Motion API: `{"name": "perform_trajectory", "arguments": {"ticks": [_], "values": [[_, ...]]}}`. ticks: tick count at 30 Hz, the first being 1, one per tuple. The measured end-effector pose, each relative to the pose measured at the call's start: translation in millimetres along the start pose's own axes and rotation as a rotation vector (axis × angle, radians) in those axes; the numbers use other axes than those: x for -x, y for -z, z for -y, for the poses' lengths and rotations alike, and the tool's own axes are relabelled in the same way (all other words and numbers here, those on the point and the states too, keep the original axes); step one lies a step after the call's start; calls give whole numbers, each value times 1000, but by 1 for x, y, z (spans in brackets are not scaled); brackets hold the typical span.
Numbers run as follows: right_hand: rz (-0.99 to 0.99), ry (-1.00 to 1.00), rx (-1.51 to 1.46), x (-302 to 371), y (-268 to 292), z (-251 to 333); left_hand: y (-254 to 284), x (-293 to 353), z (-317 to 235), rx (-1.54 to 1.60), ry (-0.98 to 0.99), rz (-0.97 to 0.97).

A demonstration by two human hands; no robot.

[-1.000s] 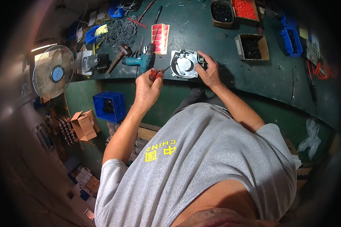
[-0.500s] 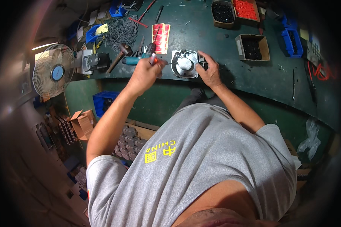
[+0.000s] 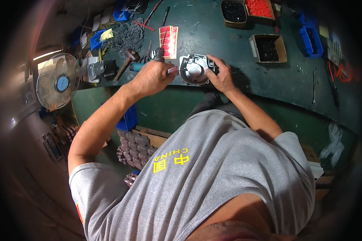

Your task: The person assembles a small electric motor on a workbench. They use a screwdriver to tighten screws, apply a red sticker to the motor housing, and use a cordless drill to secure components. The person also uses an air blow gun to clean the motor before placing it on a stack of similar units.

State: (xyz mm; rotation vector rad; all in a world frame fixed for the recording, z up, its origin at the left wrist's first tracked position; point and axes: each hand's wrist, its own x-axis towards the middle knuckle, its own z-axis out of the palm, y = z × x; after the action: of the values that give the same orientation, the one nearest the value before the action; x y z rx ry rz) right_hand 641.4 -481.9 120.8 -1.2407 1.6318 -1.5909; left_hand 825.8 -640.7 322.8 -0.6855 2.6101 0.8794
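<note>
On the near edge of the workbench lies a round silver metal housing [image 3: 195, 71] with a black rim. My right hand [image 3: 223, 78] grips its right side, thumb on the near face and fingers at the far corner. Left of the housing, my left hand [image 3: 151, 78] is closed around a slim tool with a pale reddish handle [image 3: 172, 70]. The tool's end points at the housing's left side; it is blurred, so I cannot tell whether they touch. Just beyond the left hand are a teal power tool [image 3: 136, 67], partly hidden, and a dark-handled screwdriver [image 3: 159, 54].
A hammer [image 3: 126, 63], tangled grey wires [image 3: 126, 38] and red label sheets [image 3: 169, 42] lie beyond my left hand. Boxes of black parts [image 3: 268, 48] and red parts [image 3: 260, 9] stand far right, near a blue bin [image 3: 311, 42]. A fan [image 3: 58, 82] is at left.
My left hand has turned and its forearm swung outward to the left; the tool now lies lower, pointing at the housing. My right hand keeps its grip on the housing.
</note>
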Motion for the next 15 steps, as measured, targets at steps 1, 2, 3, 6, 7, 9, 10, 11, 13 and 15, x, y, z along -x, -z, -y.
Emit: {"name": "perform_trajectory", "arguments": {"ticks": [1,2,3,6,7,9,10,11,13,15], "values": [[2,0,-5,0,0,0,4,-1,3,-80,-99,24],[2,-4,-7,0,0,0,8,-3,5,-159,-198,49],[3,-7,-8,0,0,0,13,-7,6,-183,-209,90],[-2,-19,7,0,-1,-2,22,-12,6,-89,-183,115],[-7,-22,16,-1,-1,-3,19,-12,8,52,-137,55],[-15,-12,19,-1,-2,-5,1,-6,20,421,-51,-105],[-21,-11,23,0,-2,-5,-3,-1,16,639,147,-138],[-22,-10,26,1,-2,-5,-14,3,14,762,256,-235],[-13,0,25,-1,-1,-2,-32,10,2,1059,504,-418],[-16,-16,39,-1,-4,0,-45,19,-12,1406,778,-576]]}}
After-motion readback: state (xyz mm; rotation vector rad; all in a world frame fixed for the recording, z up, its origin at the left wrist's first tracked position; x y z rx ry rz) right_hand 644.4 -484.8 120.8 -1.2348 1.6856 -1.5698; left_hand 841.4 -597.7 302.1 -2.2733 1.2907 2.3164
